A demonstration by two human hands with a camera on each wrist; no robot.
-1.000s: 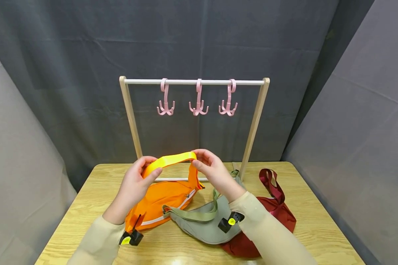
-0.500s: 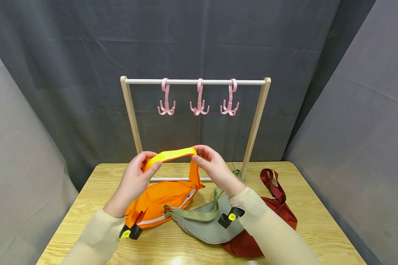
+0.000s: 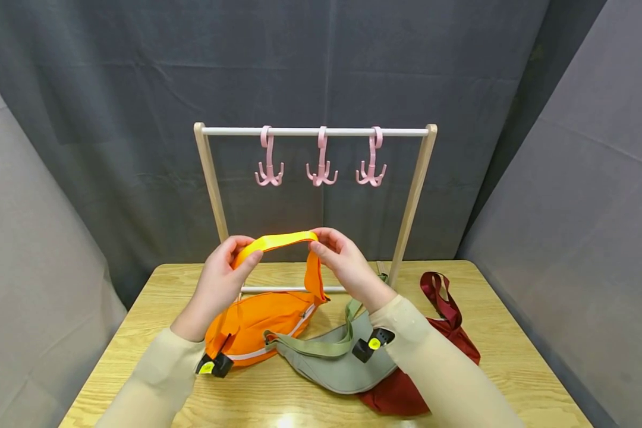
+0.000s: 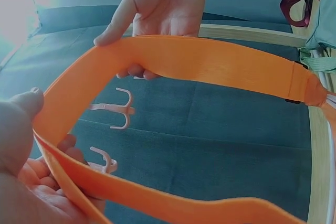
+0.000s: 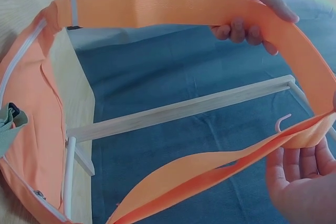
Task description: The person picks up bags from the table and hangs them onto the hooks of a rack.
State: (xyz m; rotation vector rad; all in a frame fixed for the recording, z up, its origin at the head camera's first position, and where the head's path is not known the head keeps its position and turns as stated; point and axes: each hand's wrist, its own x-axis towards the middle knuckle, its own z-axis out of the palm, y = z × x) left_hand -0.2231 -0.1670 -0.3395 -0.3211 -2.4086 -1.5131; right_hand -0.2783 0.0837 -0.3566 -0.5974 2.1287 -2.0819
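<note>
An orange waist bag (image 3: 270,318) with a white zip lies on the table, its strap (image 3: 283,240) raised in a loop above it. My left hand (image 3: 216,282) pinches the left end of that loop between thumb and fingers. At the right end my right hand (image 3: 348,267) pinches the same strap. In the left wrist view the strap (image 4: 220,66) spans both hands; a black buckle shows near the bag. The right wrist view has the bag's body (image 5: 31,114) at the left, partly cut off.
A grey-green bag (image 3: 337,362) overlaps a dark red bag (image 3: 396,395) right of the orange one. Behind stands a wooden rack with a white top bar (image 3: 294,132) bearing pink hooks: left (image 3: 269,160), middle (image 3: 321,160) and right (image 3: 371,160). Grey cloth surrounds the table (image 3: 139,333).
Both hands have risen slightly, lifting the strap loop a little higher over the table. The orange bag's body stays on the table, and the other bags have hardly moved.
</note>
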